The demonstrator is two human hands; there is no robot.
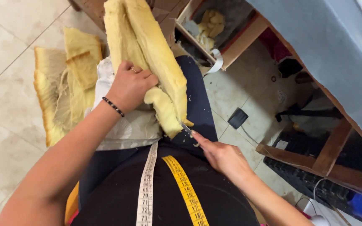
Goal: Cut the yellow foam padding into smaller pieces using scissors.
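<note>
Draped round my neck, a measuring tape hangs down my dark top, one strand showing white and the other yellow, nearest of all to my eyes. Just beyond it, my right hand is closed around the handle of a knife, forefinger stretched along the top, I judge to steady the blade. Its tip is buried in the near end of a long yellow foam slab, so I see only a short stretch of metal.

The slab lies along my lap, running from my knees away toward the far side, and rests on my dark trousers. My left hand clamps its left edge, fingers curled over the top and pressed tight, squeezing the foam; that hold likely keeps the soft piece from sliding while the blade bites. A bead bracelet sits on that wrist.

Under the slab, on my left thigh, lies a white cloth. Further left, on the tiled floor, foam offcuts sit in a loose heap. Far right, a cardboard box holds smaller yellow scraps, beside a wooden table covered with a blue sheet.
</note>
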